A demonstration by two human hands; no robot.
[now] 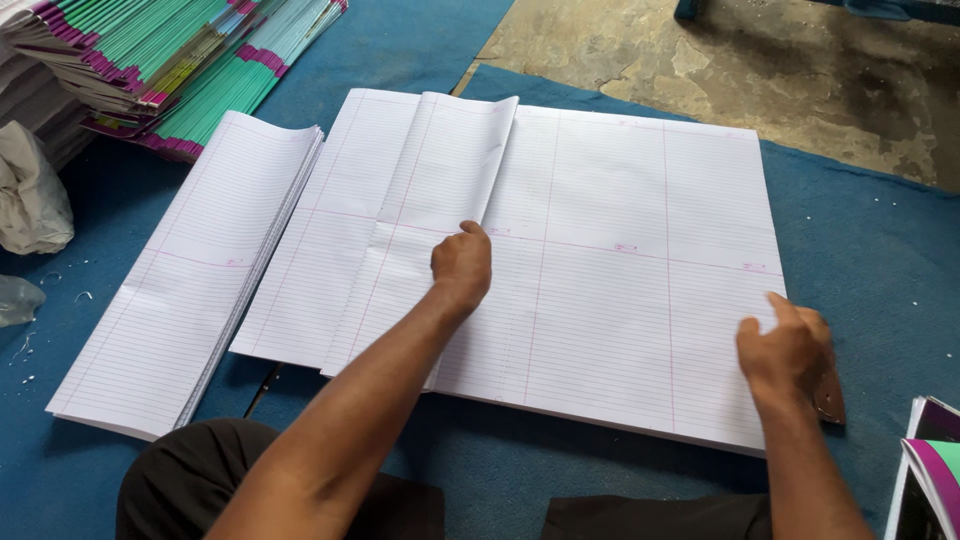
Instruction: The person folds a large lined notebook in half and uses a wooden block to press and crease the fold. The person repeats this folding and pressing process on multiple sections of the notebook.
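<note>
— Blue mat (880,250): covers the floor under everything; bare concrete floor (760,70) shows past its far edge. What lies on it?

— Item one, large ruled sheets (620,300): white stack with pink margin lines, flat at centre. Item two, folded sheet (420,230): top sheet turned over from the right, its loose edge lifted near the middle of the stack. Item three, folded pile (190,280): narrower ruled sheets, just left of the large stack, edges touching or nearly so.

— Surroundings?

— Notebook stacks (170,60), green and pink spines, far left corner, leaning. White bag (30,190) and clear plastic (15,300) at the left edge. More notebooks (930,470), lower right corner, partly out of frame. Nothing lies across the large sheets.

— Hands?

— Left hand (462,265): arm reaching forward from the lower left, fingers curled down, knuckles up, pressing on the folded sheet at its crease line near the stack's middle; it grips nothing. Right hand (785,345): at the right edge of the large ruled sheets, fingers loosely bent, thumb on the top sheet; whether it pinches a sheet I cannot tell. A small brown object (830,395) lies just beside that hand, partly hidden by it.
</note>
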